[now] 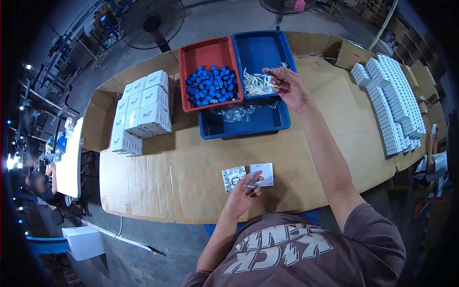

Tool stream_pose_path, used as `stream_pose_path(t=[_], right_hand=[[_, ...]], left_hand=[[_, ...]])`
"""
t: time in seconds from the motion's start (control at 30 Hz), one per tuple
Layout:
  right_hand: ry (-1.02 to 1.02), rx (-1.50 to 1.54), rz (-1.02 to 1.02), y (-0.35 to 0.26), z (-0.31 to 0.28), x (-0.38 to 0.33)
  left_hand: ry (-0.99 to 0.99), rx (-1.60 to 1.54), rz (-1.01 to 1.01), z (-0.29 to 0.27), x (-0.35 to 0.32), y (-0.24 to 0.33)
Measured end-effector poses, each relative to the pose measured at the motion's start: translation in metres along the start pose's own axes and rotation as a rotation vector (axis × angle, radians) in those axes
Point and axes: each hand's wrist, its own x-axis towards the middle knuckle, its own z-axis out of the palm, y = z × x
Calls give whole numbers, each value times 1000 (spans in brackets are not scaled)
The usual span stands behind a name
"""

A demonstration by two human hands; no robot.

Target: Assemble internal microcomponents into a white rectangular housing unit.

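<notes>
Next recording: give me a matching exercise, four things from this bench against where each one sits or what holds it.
Things:
1. blue parts
2. white parts
3. stack of white boxes
4. small clear bag

Places:
A. in the blue tray
B. pinched in the left hand
C. in the red tray
D. at the table's left end

Pairs: 1-C, 2-A, 3-D, 4-B. The right hand reaches out over the blue tray.

Head view; looks steeply down, near table (201, 191).
</notes>
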Motion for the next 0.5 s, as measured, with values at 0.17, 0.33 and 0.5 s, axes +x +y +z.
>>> stream_pose_path(t=[0.17, 0.33, 0.5], right_hand=[[22, -66, 3, 6, 2, -18], [30, -201, 169, 40, -2, -50], [-21, -446, 385, 97, -10, -118]], left_hand=[[-13, 23, -12, 8, 3, -2], [3, 14, 7, 1, 3, 0], [-15, -48, 29, -1, 6, 4]])
